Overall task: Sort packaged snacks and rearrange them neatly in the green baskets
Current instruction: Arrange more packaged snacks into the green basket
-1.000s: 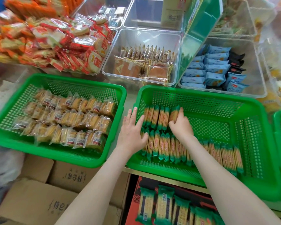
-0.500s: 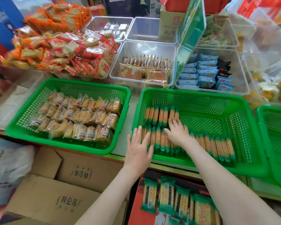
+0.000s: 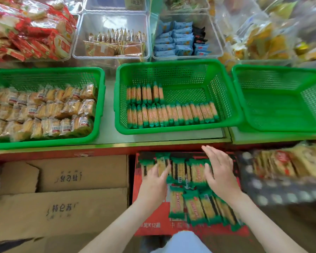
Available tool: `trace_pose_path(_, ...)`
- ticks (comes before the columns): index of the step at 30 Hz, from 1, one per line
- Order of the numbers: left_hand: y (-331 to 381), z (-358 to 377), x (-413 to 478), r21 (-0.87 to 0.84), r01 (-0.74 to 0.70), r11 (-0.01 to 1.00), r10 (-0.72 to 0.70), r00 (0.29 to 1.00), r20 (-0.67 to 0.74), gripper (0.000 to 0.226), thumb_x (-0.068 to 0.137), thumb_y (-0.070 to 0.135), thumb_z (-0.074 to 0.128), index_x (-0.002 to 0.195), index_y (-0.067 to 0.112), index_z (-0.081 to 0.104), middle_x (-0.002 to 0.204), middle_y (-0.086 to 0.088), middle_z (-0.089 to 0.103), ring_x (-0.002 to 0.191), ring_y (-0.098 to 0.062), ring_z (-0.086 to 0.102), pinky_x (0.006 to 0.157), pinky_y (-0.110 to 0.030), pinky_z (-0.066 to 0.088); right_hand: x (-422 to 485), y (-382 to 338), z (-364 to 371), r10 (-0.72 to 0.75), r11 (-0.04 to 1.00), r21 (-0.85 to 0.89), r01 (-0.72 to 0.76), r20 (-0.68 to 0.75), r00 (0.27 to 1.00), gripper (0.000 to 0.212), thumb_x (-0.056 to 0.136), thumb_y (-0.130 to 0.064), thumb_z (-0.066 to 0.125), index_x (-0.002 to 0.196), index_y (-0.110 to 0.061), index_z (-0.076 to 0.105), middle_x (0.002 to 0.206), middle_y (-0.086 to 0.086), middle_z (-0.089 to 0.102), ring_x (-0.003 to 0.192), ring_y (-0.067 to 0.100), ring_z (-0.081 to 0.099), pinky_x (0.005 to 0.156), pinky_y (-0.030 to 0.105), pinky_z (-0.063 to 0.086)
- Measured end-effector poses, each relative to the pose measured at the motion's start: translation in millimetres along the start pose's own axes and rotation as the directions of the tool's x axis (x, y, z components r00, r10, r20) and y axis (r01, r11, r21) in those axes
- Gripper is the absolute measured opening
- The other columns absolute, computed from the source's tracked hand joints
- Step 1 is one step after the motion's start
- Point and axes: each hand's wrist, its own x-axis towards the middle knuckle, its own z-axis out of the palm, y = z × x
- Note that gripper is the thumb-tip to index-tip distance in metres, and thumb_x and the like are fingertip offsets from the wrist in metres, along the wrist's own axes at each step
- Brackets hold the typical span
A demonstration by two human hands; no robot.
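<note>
Below the counter edge, two open hands over green-ended packs

Down in the red carton on the floor lie the loose snack packs, long clear sleeves of yellow biscuit with green ends, in two rough rows. The left hand lies palm down on the far row's left end, fingers straight and close together, gripping nothing. The right hand is spread flat over the far row's right end, fingers extended and apart, holding nothing; whether it touches the packs cannot be told. White characters run along the carton's near side, too blurred to read.

Up on the counter, the middle green basket holds matching sorted packs: a full row along its near wall and a short row behind, at the left. The left green basket is filled with yellow cake packets in three rows, each bearing a small white barcode label with a red band. The right green basket sits just beside the middle one.

Behind them, clear tubs hold blue packets and brown wafers; red-and-white packets are heaped at far left. Left of the carton, the cardboard boxes carry dark brush-style characters, unreadable through blur
</note>
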Motion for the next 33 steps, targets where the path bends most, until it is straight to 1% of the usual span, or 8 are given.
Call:
trace_pose_path(6,26.8,39.8,6.4,0.098,0.182,0.979,-0.195,0.969,0.15,0.06,0.103,0.036,0.035,0.155,0.032,0.004,0.161,-0.014,0.002,0.138,-0.038,0.027,0.109,-0.045,0.037,-126.5,74.1,5.8,0.452,0.876,-0.296,-0.381,0.229,0.862,0.074,0.088,-0.027,0.064,0.151,-0.025,0.026,0.144,0.016,0.044,0.128,0.03,0.04,0.097,0.053,0.041)
trace_pose_path(11,27.6,51.5,31.7,0.153,0.288,0.945,-0.3,0.952,0.062,0.059,0.103,0.033,0.037,0.155,0.03,0.008,0.159,-0.022,-0.003,0.12,-0.04,0.044,0.079,-0.035,0.051,-162.8,87.2,13.6,0.586,0.81,-0.353,-0.468,0.446,0.677,0.066,0.102,-0.045,0.03,0.151,-0.037,-0.012,0.162,0.003,0.002,0.146,0.026,0.016,0.112,0.04,0.025)
trace_pose_path(20,55.0,53.4,21.4,-0.269,0.404,0.875,-0.411,0.911,0.033,0.066,0.095,-0.001,0.048,0.15,0.033,0.031,0.161,-0.002,-0.015,0.145,-0.04,0.013,0.072,-0.033,0.053,-154.9,86.8,28.0,0.381,0.92,-0.257,-0.294,0.428,0.82,0.069,0.101,-0.028,0.041,0.153,-0.031,-0.004,0.161,0.009,0.007,0.139,0.032,0.026,0.108,0.04,0.033)
trace_pose_path(22,65.6,44.8,8.0,-0.384,0.355,0.852,-0.383,0.924,0.005,0.062,0.096,0.004,0.051,0.148,0.032,0.035,0.161,0.0,-0.013,0.148,-0.031,0.008,0.074,-0.017,0.049,-157.0,87.2,23.0,0.371,0.928,-0.179,-0.328,0.348,0.861,0.071,0.099,-0.022,0.046,0.154,-0.026,0.001,0.159,0.012,0.018,0.136,0.033,0.032,0.108,0.041,0.035)
trace_pose_path(25,88.6,29.7,-11.8,-0.549,0.342,0.763,-0.375,0.926,0.056,0.061,0.095,0.01,0.057,0.143,0.043,0.039,0.162,0.003,-0.001,0.134,-0.026,0.041,0.052,-0.012,0.046,-158.9,81.8,7.0,0.343,0.936,0.005,-0.352,0.212,0.915,0.072,0.097,-0.021,0.053,0.154,-0.022,0.009,0.158,0.009,0.024,0.138,0.03,0.033,0.11,0.04,0.033)
trace_pose_path(28,115.5,11.6,-28.3,-0.691,0.279,0.667,-0.298,0.95,0.096,0.061,0.094,0.01,0.057,0.138,0.049,0.042,0.158,0.008,0.019,0.135,-0.016,0.036,0.074,-0.008,0.043,-143.7,63.6,-11.8,0.347,0.875,0.298,-0.382,0.165,0.923,0.07,0.098,-0.024,0.053,0.153,-0.033,0.01,0.159,-0.006,0.018,0.145,0.011,0.018,0.116,0.036,0.026)
trace_pose_path(30,134.3,-2.5,-34.0,-0.763,0.197,0.616,-0.206,0.975,0.086,0.065,0.094,0.008,0.057,0.135,0.054,0.038,0.148,0.017,0.033,0.135,0.0,0.034,0.093,-0.014,0.036,-120.4,44.5,-25.7,0.355,0.753,0.53,-0.39,0.172,0.919,0.067,0.097,-0.023,0.055,0.15,-0.038,0.017,0.154,-0.015,0.025,0.142,0.002,0.021,0.116,0.035,0.029)
trace_pose_path(33,151.1,-22.7,-31.9,-0.901,0.111,0.42,-0.119,0.991,0.067,0.068,0.095,0.003,0.056,0.139,0.049,0.03,0.133,0.024,0.04,0.111,0.017,0.05,0.085,-0.013,0.047,-81.2,13.5,-46.1,0.341,0.513,0.77,-0.379,0.222,0.913,0.053,0.097,-0.021,0.056,0.143,-0.034,0.034,0.141,-0.013,0.046,0.13,-0.001,0.042,0.11,0.037,0.04)
